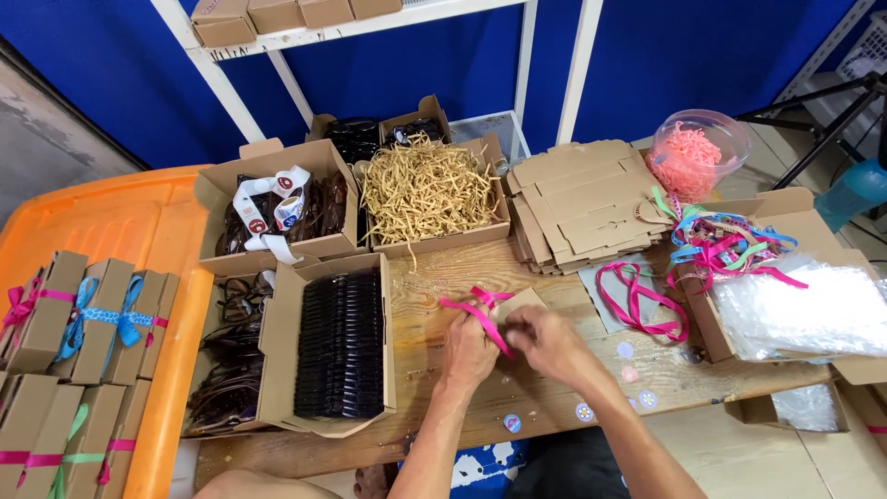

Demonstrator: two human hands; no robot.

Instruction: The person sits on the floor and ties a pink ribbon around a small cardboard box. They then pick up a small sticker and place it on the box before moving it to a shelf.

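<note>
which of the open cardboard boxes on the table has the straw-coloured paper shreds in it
The box of shreds in the back row, middle, beside the stack of flat cardboard. The box to its left holds a roll of tape, and the front box holds black items.

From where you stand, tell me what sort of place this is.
Likely a small gift-packing workbench: a stack of flat cardboard boxes, loose ribbons, and finished ribbon-tied boxes on the orange table, while both hands tie a pink ribbon.

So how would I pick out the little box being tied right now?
Start at the wooden table and find the two hands at its front edge. Between the left hand and right hand sits a small brown box. Unlike the flat cardboard stack behind, it wears a pink ribbon.
</note>
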